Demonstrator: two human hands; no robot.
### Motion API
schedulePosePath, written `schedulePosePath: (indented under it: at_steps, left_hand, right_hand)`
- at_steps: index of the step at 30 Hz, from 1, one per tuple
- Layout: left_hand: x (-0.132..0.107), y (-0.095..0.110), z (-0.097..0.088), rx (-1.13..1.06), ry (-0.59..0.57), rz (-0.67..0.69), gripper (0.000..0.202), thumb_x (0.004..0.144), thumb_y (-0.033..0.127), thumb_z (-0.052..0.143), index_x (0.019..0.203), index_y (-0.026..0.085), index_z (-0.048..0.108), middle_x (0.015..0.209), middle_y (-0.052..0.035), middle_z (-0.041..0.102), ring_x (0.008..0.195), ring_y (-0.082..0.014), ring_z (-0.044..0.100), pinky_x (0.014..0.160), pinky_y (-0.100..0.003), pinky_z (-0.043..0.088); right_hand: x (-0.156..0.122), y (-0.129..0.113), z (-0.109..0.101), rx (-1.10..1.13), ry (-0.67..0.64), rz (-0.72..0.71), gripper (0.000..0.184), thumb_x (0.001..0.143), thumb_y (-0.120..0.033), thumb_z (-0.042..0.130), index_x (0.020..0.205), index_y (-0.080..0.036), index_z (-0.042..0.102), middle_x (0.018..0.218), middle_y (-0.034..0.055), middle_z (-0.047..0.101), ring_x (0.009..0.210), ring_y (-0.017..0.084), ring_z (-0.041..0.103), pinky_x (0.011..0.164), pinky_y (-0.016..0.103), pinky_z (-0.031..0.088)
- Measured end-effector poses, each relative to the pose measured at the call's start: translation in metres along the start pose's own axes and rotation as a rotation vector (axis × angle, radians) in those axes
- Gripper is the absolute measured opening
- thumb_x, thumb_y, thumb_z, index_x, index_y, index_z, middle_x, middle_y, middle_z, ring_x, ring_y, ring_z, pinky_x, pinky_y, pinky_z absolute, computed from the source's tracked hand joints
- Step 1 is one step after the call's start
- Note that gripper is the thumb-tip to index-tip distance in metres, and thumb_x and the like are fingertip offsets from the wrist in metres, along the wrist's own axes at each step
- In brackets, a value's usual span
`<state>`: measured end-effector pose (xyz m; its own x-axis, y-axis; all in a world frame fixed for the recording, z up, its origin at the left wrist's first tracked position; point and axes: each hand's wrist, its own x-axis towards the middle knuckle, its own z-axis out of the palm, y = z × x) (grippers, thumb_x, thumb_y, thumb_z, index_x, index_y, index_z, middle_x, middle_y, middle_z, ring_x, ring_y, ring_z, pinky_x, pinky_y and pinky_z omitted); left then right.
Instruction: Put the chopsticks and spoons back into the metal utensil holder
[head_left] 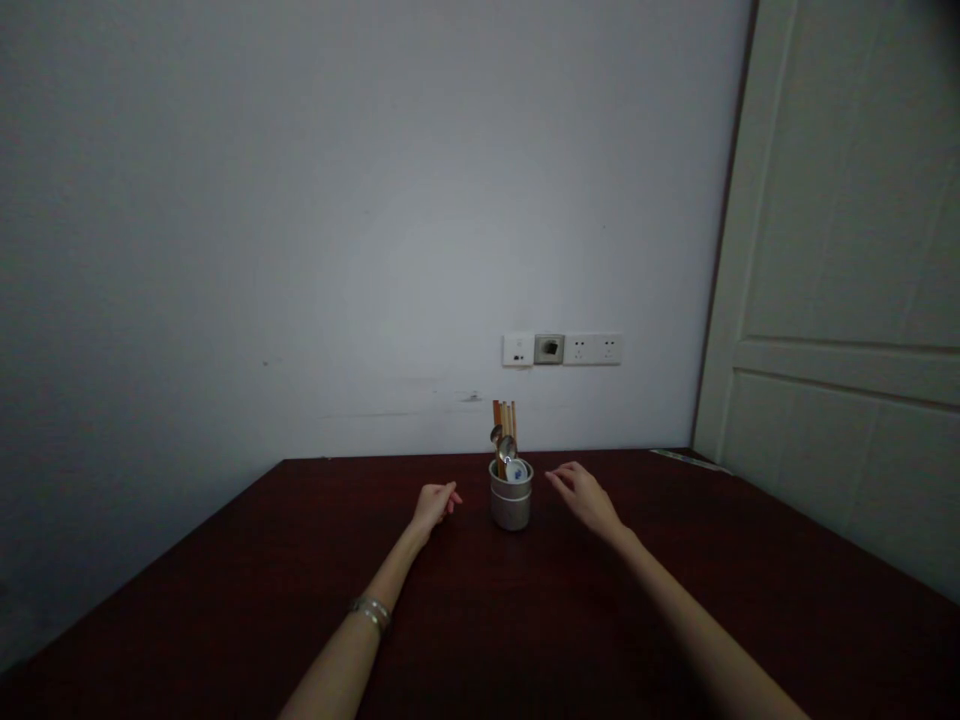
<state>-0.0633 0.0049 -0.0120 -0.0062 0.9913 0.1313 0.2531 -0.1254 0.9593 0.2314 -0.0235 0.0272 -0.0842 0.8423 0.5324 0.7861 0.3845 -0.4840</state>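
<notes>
A grey cylindrical utensil holder [511,508] stands upright on the dark red-brown table, between my two hands. Out of it rise several wooden chopsticks [505,414], two metal spoons [508,448] and a white spoon with a blue pattern [517,470]. My left hand [436,503], left of the holder and apart from it, has its fingers loosely bent and slightly apart, with nothing seen in them. On the other side, my right hand [585,496] reaches toward the holder's rim without touching it. Its fingers are partly stretched out and hold nothing visible. A metal bracelet [372,613] circles my left wrist.
The dark table [300,540] runs back to a pale wall [375,250]. Sockets and switch plates [592,348] sit on the wall behind the holder. To the right stands a white panelled door [847,250]. A thin pale strip [690,461] lies along the table's back right edge.
</notes>
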Motion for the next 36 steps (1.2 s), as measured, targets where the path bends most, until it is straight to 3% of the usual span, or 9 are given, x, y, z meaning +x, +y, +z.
schedulePosePath:
  at_steps: [5,10,30,36]
  left_hand:
    - [-0.003,-0.001,0.01,0.242,0.019,0.157,0.045,0.072,0.046,0.04,0.048,0.013,0.059,0.036,0.0026,0.04,0.04,-0.0091,0.04,0.05,-0.023,0.031]
    - [-0.006,-0.001,0.011,0.328,0.025,0.163,0.047,0.074,0.046,0.037,0.051,0.013,0.061,0.037,0.0027,0.041,0.041,-0.0102,0.041,0.05,-0.022,0.032]
    - [-0.022,0.004,0.017,0.664,0.033,0.173,0.045,0.077,0.042,0.036,0.056,0.015,0.066,0.049,-0.002,0.057,0.051,-0.0135,0.052,0.052,-0.022,0.03]
    - [-0.023,0.003,0.017,0.672,0.028,0.164,0.046,0.077,0.043,0.035,0.056,0.016,0.065,0.048,-0.002,0.057,0.052,-0.0137,0.052,0.052,-0.022,0.03]
  right_hand:
    - [-0.029,0.016,0.018,-0.195,-0.142,-0.04,0.048,0.083,-0.046,0.033,0.103,-0.013,0.062,0.115,0.0141,0.054,0.107,0.024,0.047,0.091,0.033,0.035]
    - [-0.044,0.014,0.024,-0.252,-0.22,-0.028,0.051,0.085,-0.045,0.03,0.111,-0.012,0.058,0.119,0.0146,0.053,0.113,0.026,0.045,0.096,0.036,0.032]
    - [-0.054,0.008,0.02,-0.301,-0.204,-0.1,0.043,0.086,-0.031,0.03,0.11,-0.009,0.059,0.116,0.0142,0.056,0.113,0.022,0.047,0.1,0.033,0.029]
    - [-0.054,0.009,0.021,-0.263,-0.192,-0.079,0.04,0.085,-0.031,0.033,0.108,-0.012,0.06,0.117,0.0118,0.055,0.114,0.021,0.046,0.1,0.033,0.029]
